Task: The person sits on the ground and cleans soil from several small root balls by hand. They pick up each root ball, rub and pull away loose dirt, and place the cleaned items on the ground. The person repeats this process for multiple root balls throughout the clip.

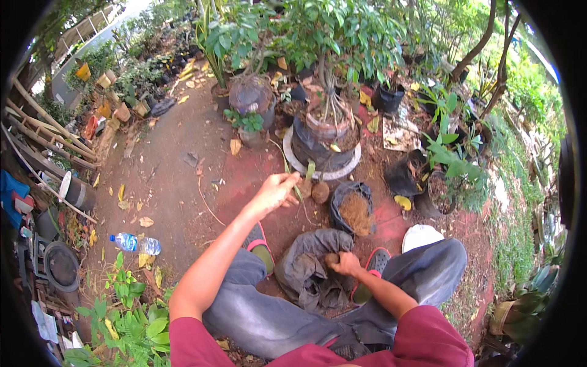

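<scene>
My left hand (277, 191) is raised in front of the large potted plant, its fingers pinched on a thin green plant strip (297, 191). Just right of it, two round brown clumps (320, 191) rest on the ground. Between my feet stands a dark plastic bag (300, 257) with its top folded open. My right hand (345, 264) is at the bag's right side, closed around a small brown lump (331, 260). Beyond that hand is a black grow bag (341, 202) filled with brown fibre (356, 213).
Potted plants stand ahead, one on a round grey rim (293, 158). Black pots (408, 172) are at the right, near a white rounded object (421, 236) beside my knee. Plastic bottles (135, 243) lie at the left, above leafy plants (133, 321).
</scene>
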### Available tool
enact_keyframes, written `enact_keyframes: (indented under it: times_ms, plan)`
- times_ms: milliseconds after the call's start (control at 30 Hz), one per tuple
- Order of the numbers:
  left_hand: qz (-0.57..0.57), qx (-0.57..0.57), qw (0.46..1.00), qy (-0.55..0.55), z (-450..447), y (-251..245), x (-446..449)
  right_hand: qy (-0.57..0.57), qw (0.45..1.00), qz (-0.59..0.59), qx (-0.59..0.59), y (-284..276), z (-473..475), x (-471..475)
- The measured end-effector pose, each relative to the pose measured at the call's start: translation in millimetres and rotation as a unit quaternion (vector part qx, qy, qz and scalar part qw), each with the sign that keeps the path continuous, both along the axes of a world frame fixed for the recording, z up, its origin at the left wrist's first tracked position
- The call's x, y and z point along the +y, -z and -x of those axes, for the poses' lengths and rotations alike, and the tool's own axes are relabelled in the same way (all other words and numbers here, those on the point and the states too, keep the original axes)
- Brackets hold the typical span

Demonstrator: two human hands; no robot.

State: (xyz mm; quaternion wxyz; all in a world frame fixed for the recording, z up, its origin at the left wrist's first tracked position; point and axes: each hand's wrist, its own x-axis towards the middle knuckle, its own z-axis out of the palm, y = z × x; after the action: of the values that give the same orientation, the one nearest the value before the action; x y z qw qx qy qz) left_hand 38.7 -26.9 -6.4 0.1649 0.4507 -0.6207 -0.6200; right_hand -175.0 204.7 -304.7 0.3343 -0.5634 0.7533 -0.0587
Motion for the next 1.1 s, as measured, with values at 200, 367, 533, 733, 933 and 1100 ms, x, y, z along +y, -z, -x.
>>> enact_keyframes:
  times_ms: [200, 367, 533, 733, 933, 1100]
  plan:
    - [-0.002, 0.004, 1.0, 0.021, 2, -8, 5, -0.141, 0.98, -0.012, 0.142, -9, -8, 6]
    - [-0.022, -0.01, 0.999, 0.028, 2, -12, 9, -0.178, 0.969, -0.01, 0.173, -15, -19, 7]
    - [-0.031, -0.007, 0.999, 0.042, 2, -18, 10, -0.175, 0.968, -0.027, 0.179, -19, -23, 5]
    - [-0.035, 0.005, 0.999, 0.028, 1, -22, 9, -0.138, 0.977, -0.065, 0.148, -13, -23, -4]
    - [-0.047, -0.013, 0.999, 0.018, 5, -22, 9, -0.127, 0.984, -0.059, 0.111, 0, -19, -6]
    - [-0.056, -0.013, 0.998, 0.026, 10, -20, 6, -0.121, 0.985, -0.067, 0.098, 3, -21, -3]
